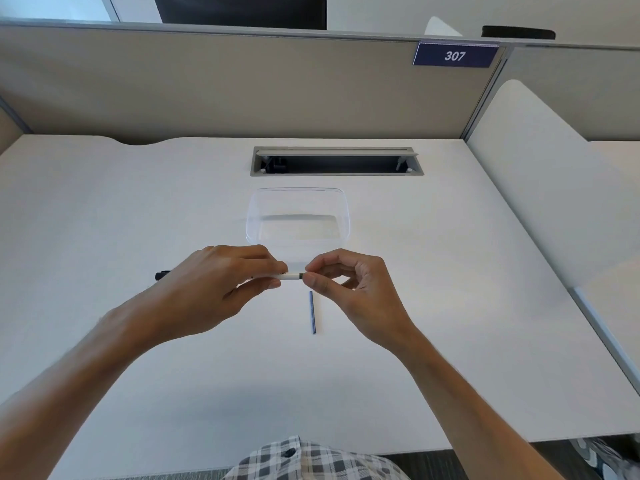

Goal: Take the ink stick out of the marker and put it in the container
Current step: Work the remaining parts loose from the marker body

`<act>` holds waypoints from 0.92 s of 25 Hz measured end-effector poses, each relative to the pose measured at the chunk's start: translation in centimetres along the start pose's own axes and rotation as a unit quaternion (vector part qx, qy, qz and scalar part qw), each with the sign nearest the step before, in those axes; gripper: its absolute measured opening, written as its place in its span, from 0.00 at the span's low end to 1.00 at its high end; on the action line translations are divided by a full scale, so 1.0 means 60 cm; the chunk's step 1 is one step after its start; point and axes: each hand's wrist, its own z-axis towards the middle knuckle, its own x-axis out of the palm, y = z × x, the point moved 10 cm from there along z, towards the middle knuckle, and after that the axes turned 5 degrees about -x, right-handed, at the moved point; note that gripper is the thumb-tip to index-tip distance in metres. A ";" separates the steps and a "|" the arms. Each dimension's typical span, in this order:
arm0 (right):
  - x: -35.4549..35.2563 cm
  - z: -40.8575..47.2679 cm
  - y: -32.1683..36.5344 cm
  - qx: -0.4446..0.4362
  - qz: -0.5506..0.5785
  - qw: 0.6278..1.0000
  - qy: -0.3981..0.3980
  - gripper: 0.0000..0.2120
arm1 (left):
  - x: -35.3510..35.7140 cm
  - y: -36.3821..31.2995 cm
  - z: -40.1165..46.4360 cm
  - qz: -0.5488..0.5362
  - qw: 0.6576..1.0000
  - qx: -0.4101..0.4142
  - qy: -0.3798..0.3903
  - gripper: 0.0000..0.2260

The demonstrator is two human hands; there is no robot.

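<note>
I hold a white marker [290, 276] level above the desk, its black cap end [161, 274] sticking out to the left. My left hand [221, 285] is wrapped around its barrel. My right hand [349, 289] pinches the marker's right end between thumb and forefinger; what sits at that end is hidden by the fingertips. A thin blue ink stick [312, 312] lies on the desk just below the hands, pointing toward me. The clear plastic container [254, 216] stands behind the hands with nothing visible in it.
A recessed cable slot [336, 161] is set in the white desk [138, 202] behind the container. Beige partition walls close the back and the right side, one with a blue 307 sign [454, 55].
</note>
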 end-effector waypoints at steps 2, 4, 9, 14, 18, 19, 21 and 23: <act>0.005 0.000 -0.005 0.012 -0.005 1.000 0.011 0.05 | 0.001 -0.003 0.000 0.004 1.000 0.005 0.001 0.14; 0.015 0.000 -0.009 0.020 -0.026 0.999 0.037 0.10 | 0.002 -0.004 0.001 0.014 1.000 0.007 -0.001 0.14; 0.021 -0.001 -0.013 0.021 -0.023 0.998 0.054 0.14 | 0.003 0.002 -0.002 0.028 1.000 -0.002 -0.002 0.14; 0.017 -0.002 -0.012 0.012 -0.017 0.998 0.055 0.06 | 0.002 0.005 -0.003 0.024 1.000 -0.008 -0.005 0.15; 0.009 0.002 -0.012 0.019 -0.016 0.999 0.045 0.04 | 0.002 0.002 -0.002 0.025 1.000 -0.005 -0.003 0.16; 0.008 0.002 -0.012 0.025 -0.016 0.999 0.041 0.05 | 0.002 0.001 -0.002 0.027 1.000 -0.005 -0.003 0.16; 0.010 0.001 -0.009 0.025 -0.034 0.998 0.040 0.06 | 0.000 -0.001 -0.004 0.033 0.999 -0.003 -0.007 0.16; 0.010 0.001 -0.004 0.007 -0.075 0.996 0.042 0.04 | 0.000 0.001 -0.005 0.039 0.999 -0.004 -0.009 0.16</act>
